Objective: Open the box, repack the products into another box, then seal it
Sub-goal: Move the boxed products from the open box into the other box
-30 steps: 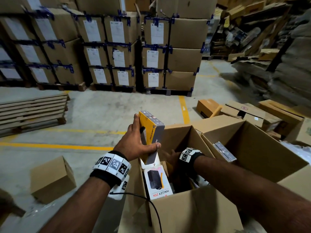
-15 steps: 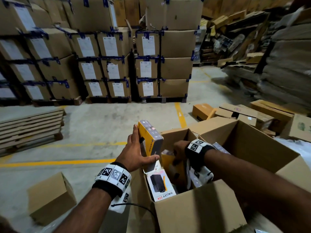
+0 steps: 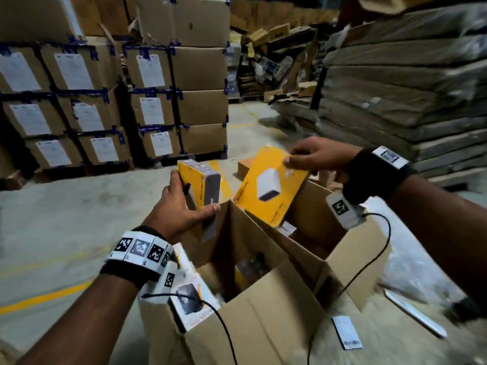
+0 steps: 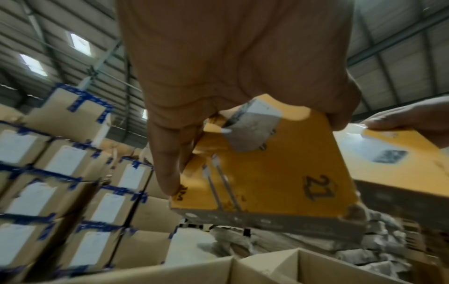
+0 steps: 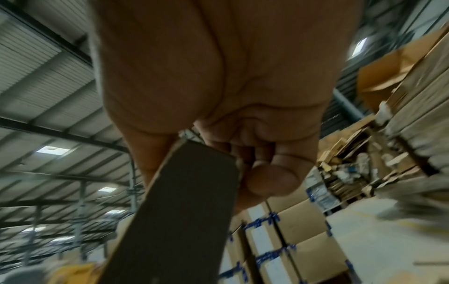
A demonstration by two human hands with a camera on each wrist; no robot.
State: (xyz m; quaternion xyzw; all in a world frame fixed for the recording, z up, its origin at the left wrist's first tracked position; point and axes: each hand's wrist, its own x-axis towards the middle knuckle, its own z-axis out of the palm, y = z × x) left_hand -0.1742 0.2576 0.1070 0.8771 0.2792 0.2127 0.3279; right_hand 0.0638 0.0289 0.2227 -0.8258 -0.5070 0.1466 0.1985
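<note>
Two open cartons stand side by side on the floor: the nearer carton (image 3: 263, 325) holds white product boxes, the farther carton (image 3: 350, 248) looks the likely destination. Above them, the left hand (image 3: 179, 209) grips one yellow box (image 3: 203, 185) upright; the right hand (image 3: 316, 156) pinches another yellow box (image 3: 271, 188) by its top edge. Best lowered one at a time, flat, clear of the flaps.

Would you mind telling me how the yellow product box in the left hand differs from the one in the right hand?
The left hand grips the left box upright, its grey narrow side toward the head camera. The right hand pinches the right box by its top corner, tilted, its broad yellow front with a white device picture toward the camera. The left box is beside the open carton, the right box above it. Both are yellow retail boxes.
</note>
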